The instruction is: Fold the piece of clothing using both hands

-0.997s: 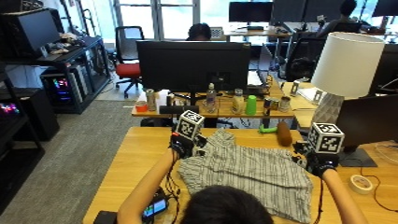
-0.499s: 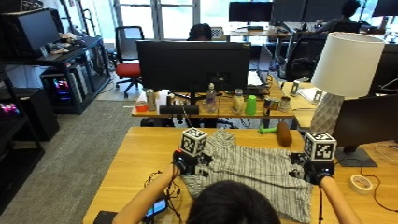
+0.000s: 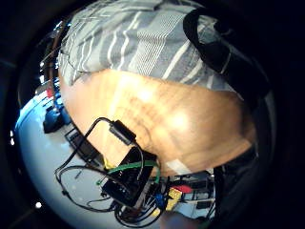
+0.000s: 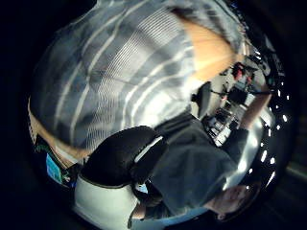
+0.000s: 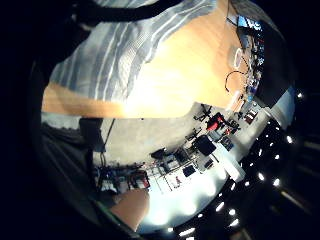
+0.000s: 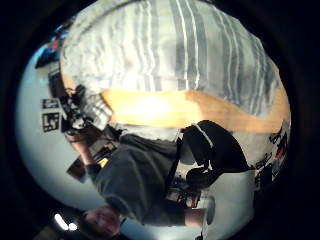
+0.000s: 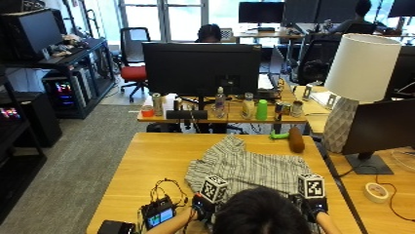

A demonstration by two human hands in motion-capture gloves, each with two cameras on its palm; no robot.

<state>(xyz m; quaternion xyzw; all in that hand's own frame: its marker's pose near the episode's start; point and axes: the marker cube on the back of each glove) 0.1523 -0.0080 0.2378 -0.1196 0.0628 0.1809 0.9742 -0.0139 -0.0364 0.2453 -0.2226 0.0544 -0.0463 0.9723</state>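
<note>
Shirt [image 7: 250, 168], grey-striped, lies on the desk [image 7: 156, 156]; your hands sit at its near edge, their fingers hidden from view.

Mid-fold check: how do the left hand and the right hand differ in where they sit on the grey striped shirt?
The left hand is at the near left edge of the grey striped shirt; the right hand is at its near right edge. The left hand has a small black device with a lit screen beside it; the right hand has none. Both wear black gloves and are partly hidden by the person's head.
</note>
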